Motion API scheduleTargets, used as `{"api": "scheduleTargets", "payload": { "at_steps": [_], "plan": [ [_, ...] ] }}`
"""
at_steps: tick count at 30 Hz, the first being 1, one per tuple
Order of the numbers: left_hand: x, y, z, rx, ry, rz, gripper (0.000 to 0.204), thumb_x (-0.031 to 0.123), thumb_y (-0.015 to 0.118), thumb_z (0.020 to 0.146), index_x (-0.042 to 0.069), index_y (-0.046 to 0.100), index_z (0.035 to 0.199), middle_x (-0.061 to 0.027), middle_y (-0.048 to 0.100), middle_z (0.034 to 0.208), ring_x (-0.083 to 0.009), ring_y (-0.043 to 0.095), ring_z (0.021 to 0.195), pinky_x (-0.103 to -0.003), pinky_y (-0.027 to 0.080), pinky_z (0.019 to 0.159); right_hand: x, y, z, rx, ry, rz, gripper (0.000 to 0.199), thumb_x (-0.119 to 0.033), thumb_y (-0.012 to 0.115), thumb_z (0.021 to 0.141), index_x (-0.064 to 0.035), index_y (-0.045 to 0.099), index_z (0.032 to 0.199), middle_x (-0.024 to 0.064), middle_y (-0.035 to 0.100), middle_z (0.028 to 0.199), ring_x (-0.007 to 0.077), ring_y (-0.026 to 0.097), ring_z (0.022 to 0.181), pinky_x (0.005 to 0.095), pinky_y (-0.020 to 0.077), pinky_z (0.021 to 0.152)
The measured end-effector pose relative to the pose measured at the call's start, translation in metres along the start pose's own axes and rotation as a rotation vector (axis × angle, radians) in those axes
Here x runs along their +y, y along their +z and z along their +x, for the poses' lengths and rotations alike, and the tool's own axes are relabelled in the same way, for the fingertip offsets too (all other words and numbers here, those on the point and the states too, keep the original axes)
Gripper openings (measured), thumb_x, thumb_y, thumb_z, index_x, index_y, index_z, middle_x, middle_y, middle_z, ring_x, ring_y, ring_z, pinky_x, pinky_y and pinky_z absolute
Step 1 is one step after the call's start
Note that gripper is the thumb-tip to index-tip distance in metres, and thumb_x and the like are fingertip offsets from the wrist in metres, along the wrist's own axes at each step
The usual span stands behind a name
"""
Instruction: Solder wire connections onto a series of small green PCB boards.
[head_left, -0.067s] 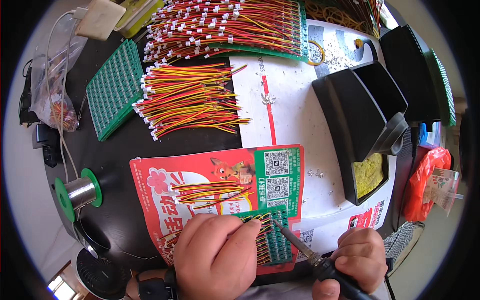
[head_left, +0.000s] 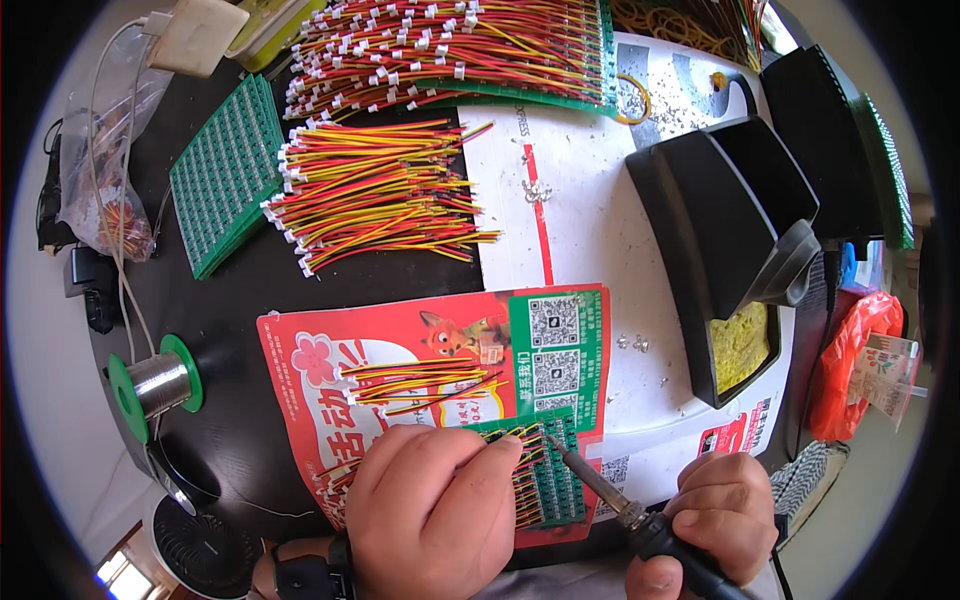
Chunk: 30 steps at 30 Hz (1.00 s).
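My left hand (head_left: 430, 510) lies palm down on a small green circuit board (head_left: 556, 480), its fingers pinning red and yellow wires against the board's rows. My right hand (head_left: 722, 515) grips the black handle of a soldering iron (head_left: 630, 510). The iron's metal tip touches the board's top edge just beside my left fingertips. The board rests on a red printed leaflet (head_left: 400, 345). A few loose red and yellow wires (head_left: 420, 382) lie on the leaflet just above my left hand.
A large pile of wire leads (head_left: 380, 195) and a stack of green boards (head_left: 225, 170) sit further back. More wired boards (head_left: 450, 45) line the far edge. A solder spool (head_left: 155, 382) stands left, a black iron stand with yellow sponge (head_left: 735, 250) right, a small fan (head_left: 205, 550) lower left.
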<state>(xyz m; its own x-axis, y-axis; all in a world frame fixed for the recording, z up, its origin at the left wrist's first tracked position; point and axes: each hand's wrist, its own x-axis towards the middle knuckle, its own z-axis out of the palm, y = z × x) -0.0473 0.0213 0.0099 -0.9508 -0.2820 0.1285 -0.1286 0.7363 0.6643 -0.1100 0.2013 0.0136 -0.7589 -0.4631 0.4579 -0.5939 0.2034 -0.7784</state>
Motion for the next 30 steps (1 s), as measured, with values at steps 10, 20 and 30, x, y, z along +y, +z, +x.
{"api": "scheduleTargets", "payload": {
  "at_steps": [10,20,30],
  "plan": [
    [-0.016,0.000,-0.004,-0.054,0.083,-0.013,0.024,-0.007,0.071,0.067,0.000,0.074,0.090,-0.0097,0.062,0.079,-0.0292,0.060,0.064,-0.040,0.049,0.059,0.000,0.003,0.001,-0.025,0.026,-0.013,0.031,-0.019,0.075,0.085,0.0062,0.058,0.091,0.0129,0.054,0.062,0.0244,0.052,0.051,0.0355,0.0443,0.047],
    [-0.026,0.003,-0.006,0.021,0.253,-0.080,0.023,-0.006,0.077,0.072,-0.002,0.074,0.094,-0.0093,0.062,0.082,-0.0254,0.062,0.069,-0.034,0.051,0.058,-0.007,0.008,-0.016,-0.019,0.146,-0.192,0.035,-0.036,0.066,0.093,-0.0048,0.050,0.094,0.0062,0.050,0.072,0.0170,0.047,0.062,0.0320,0.0406,0.055],
    [-0.025,0.010,0.002,0.118,0.276,-0.109,0.022,-0.009,0.075,0.072,-0.001,0.073,0.093,-0.0095,0.061,0.080,-0.0258,0.060,0.067,-0.034,0.048,0.057,0.006,0.003,-0.005,-0.016,-0.071,-0.015,0.034,-0.026,0.071,0.090,0.0048,0.057,0.093,0.0122,0.054,0.062,0.0223,0.049,0.051,0.0345,0.0442,0.046]
  ]
}}
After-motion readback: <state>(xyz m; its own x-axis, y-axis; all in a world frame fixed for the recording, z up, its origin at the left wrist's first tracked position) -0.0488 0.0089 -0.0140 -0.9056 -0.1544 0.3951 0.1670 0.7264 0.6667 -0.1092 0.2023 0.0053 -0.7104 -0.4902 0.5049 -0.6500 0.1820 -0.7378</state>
